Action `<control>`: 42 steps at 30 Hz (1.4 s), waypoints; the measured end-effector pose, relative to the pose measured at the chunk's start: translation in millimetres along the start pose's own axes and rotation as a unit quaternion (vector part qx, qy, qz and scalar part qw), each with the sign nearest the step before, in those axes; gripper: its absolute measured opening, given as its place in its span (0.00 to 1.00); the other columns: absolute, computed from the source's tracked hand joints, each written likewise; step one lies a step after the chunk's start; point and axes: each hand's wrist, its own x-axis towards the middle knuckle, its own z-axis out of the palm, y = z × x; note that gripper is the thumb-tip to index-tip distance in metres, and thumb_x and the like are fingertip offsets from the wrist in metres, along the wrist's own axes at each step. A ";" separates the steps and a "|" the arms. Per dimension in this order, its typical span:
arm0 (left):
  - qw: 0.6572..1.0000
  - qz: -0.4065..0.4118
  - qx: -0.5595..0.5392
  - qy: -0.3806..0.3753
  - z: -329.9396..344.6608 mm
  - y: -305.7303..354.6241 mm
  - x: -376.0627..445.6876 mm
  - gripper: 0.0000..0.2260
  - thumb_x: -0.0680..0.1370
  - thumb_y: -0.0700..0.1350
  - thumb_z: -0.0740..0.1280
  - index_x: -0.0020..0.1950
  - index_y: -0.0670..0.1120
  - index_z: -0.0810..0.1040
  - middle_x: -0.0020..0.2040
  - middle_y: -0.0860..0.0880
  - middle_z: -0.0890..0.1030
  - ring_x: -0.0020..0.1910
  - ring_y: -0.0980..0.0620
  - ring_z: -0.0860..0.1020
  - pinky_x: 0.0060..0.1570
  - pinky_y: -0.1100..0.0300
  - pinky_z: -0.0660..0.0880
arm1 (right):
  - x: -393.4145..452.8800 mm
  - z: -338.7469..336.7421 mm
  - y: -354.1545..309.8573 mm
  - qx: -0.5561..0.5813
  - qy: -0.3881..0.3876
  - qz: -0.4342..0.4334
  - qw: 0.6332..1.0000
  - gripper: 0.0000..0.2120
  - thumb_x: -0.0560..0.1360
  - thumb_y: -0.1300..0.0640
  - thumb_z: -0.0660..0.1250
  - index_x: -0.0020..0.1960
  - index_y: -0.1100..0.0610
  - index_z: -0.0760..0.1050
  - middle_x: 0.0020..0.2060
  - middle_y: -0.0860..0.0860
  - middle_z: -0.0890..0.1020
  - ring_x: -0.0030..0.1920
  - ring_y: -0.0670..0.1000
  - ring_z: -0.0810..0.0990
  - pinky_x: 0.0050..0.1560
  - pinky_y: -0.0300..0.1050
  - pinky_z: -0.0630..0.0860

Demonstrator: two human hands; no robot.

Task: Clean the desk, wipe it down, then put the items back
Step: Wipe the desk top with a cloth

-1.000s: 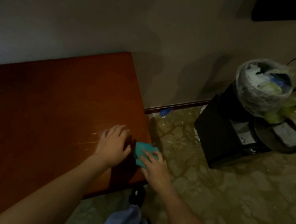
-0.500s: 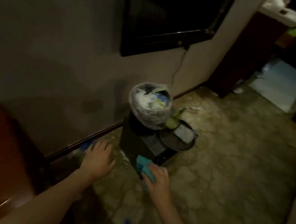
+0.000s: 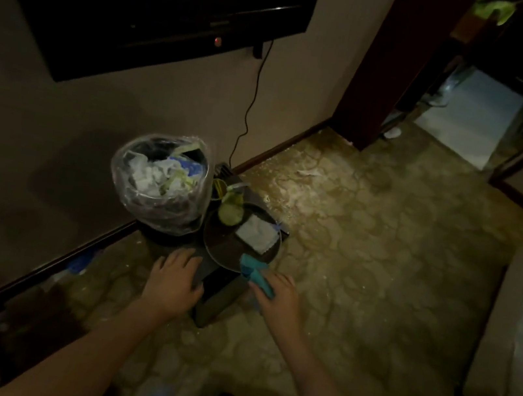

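Gripping teal cloth (image 3: 253, 271), right hand (image 3: 278, 298), fingers hidden

Change over one second. The left hand (image 3: 173, 283), previously flat on the desk near its right edge, has left the desk and now lies over the near corner of the black box (image 3: 216, 288) on the floor. The right hand (image 3: 279, 294), previously at the desk's right edge, now holds the teal cloth (image 3: 253, 270) at the near rim of the round tray (image 3: 221, 246). The view has turned from desk to floor.
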 end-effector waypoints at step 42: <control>0.933 -0.307 -0.176 -0.059 202.1 -45.3 229.9 0.23 0.77 0.48 0.64 0.71 0.43 0.67 0.71 0.43 0.67 0.71 0.45 0.61 0.69 0.54 0.60 | 170.7 249.4 250.0 -0.041 -0.282 -0.264 0.922 0.22 0.71 0.44 0.63 0.54 0.58 0.82 0.56 0.58 0.81 0.63 0.56 0.67 0.56 0.67 0.71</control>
